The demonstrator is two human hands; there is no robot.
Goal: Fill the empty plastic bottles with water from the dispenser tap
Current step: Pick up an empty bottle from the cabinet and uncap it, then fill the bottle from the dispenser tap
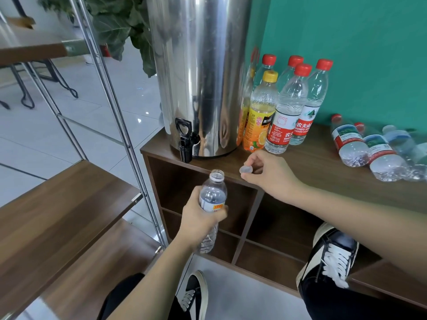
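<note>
- Left hand (200, 220) grips uncapped bottle (212, 199), empty, below tap (185, 142).
- Right hand (269, 170) pinches cap (245, 169) over tabletop (312, 165).
- Filling not begun; lying bottles (369, 148) left.

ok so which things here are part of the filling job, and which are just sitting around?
In the job:
open bottle, gripped by left hand
cap, pinched by right hand
tap on the dispenser
lying bottles
standing capped bottles

Lying about:
plant
metal shelf
cabinet
</note>
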